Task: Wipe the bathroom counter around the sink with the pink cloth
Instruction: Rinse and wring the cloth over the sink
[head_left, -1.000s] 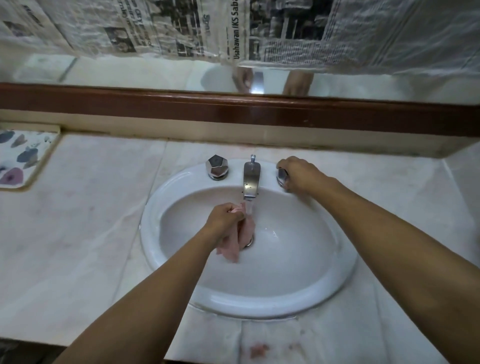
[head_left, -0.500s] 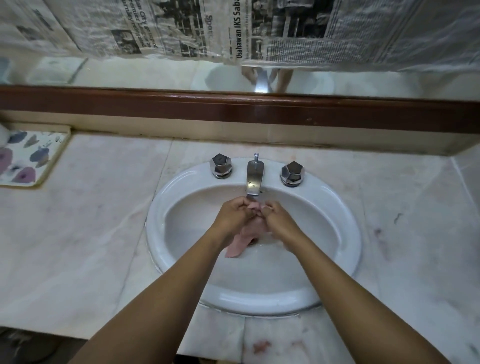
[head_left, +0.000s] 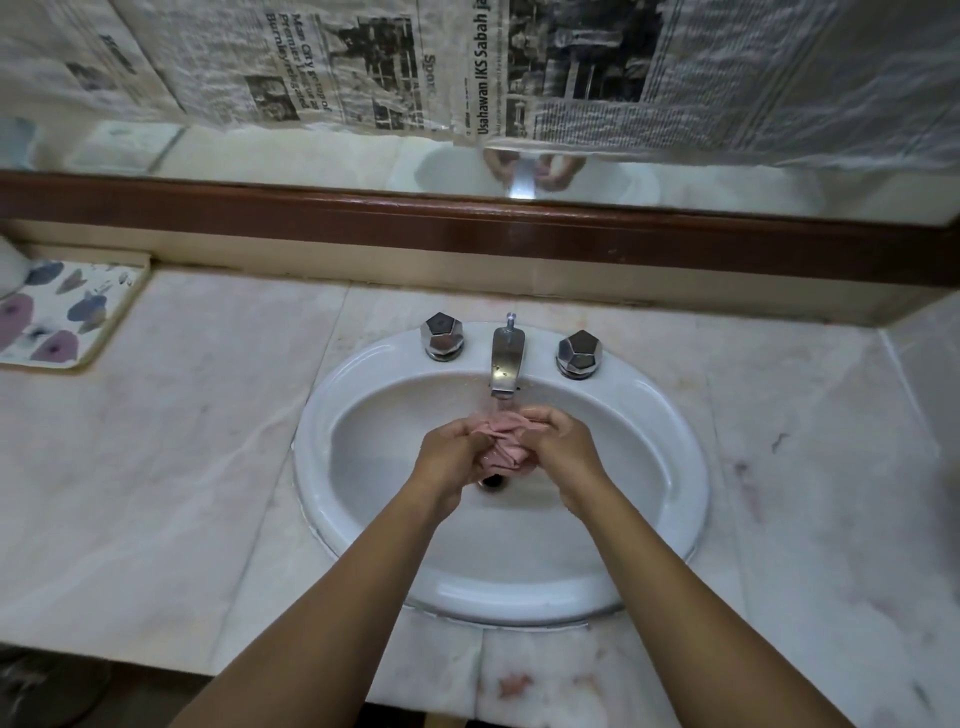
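The pink cloth (head_left: 506, 441) is bunched up between both my hands, inside the white oval sink (head_left: 670, 431) and just under the chrome faucet spout (head_left: 506, 361). My left hand (head_left: 452, 457) grips its left side and my right hand (head_left: 563, 447) grips its right side. A thin stream of water seems to fall from the spout onto the cloth. The pale marble counter (head_left: 182, 467) surrounds the sink, with reddish stains near the front edge and on the right.
Two faceted chrome knobs (head_left: 442, 335) (head_left: 579, 353) flank the faucet. A floral tray (head_left: 62, 312) lies at the counter's back left. A brown wooden ledge (head_left: 467, 228) and a mirror partly covered with newspaper (head_left: 467, 67) stand behind.
My right hand left the right knob and joined the left hand on the cloth. Both hands have since gathered the hanging cloth into a tighter bunch under the spout.
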